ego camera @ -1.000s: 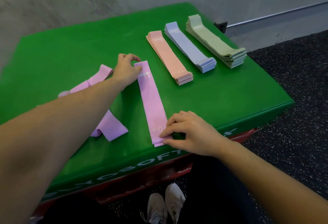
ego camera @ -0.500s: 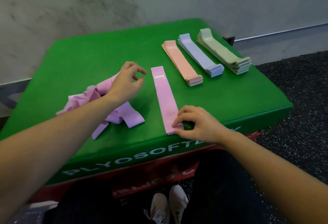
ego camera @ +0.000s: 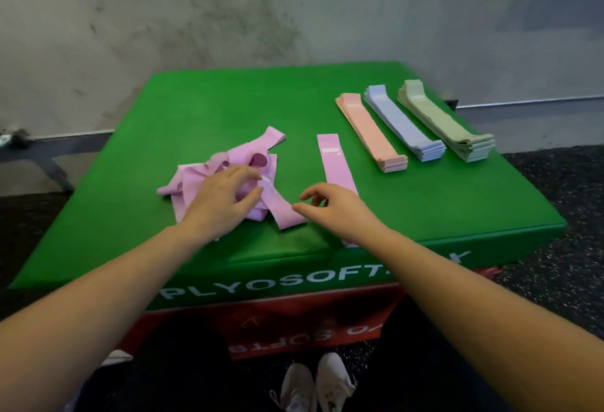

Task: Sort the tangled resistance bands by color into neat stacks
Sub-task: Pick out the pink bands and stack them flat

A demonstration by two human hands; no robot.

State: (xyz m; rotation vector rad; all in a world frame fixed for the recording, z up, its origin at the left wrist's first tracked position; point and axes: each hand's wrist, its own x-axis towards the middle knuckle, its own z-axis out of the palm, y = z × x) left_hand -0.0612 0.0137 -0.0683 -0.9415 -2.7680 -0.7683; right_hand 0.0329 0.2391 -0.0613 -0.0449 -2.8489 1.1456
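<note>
Both hands have shifted left: the right hand (ego camera: 330, 207) has let go of the flat purple band (ego camera: 336, 163) and hovers with fingers loosely curled, holding nothing, while the left hand (ego camera: 225, 196) now pinches a band in the tangled purple pile (ego camera: 228, 166). Farther back on the green box (ego camera: 425, 215) lie neat pink (ego camera: 369, 134), blue (ego camera: 402, 124) and green (ego camera: 441, 120) stacks.

This looks like a gym. A green soft plyo box (ego camera: 359, 248) printed "PLYOSOFT" stands on speckled rubber flooring (ego camera: 555, 281). Behind it rises a bare concrete wall (ego camera: 228, 26).
</note>
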